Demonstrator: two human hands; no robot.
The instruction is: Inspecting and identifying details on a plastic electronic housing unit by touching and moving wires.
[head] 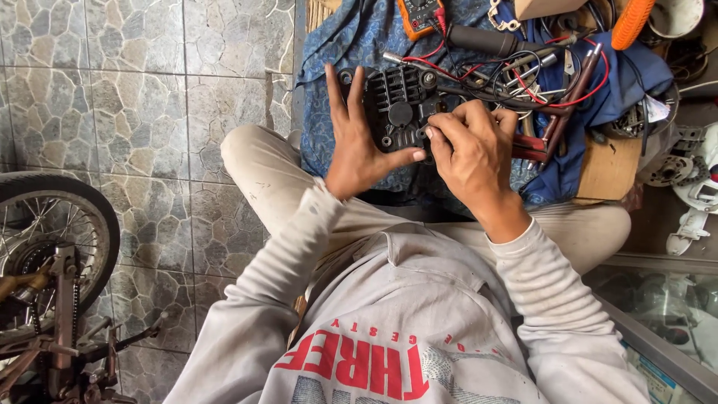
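Note:
A black finned metal part (396,105), round with bolt holes, rests on a blue patterned cloth (351,37) in front of my crossed legs. My left hand (357,142) holds its left side, fingers spread up along the edge and thumb pressed under it. Over its right side my right hand (473,146) is curled, fingertips pinched on something small that I cannot make out.
Behind the part lie a multimeter (420,15), red and black leads (523,78), a black cylinder and hand tools. A cardboard piece (609,168) and white plastic parts (695,187) are at right. A motorcycle wheel (52,239) with chain stands on the stone tiles at left.

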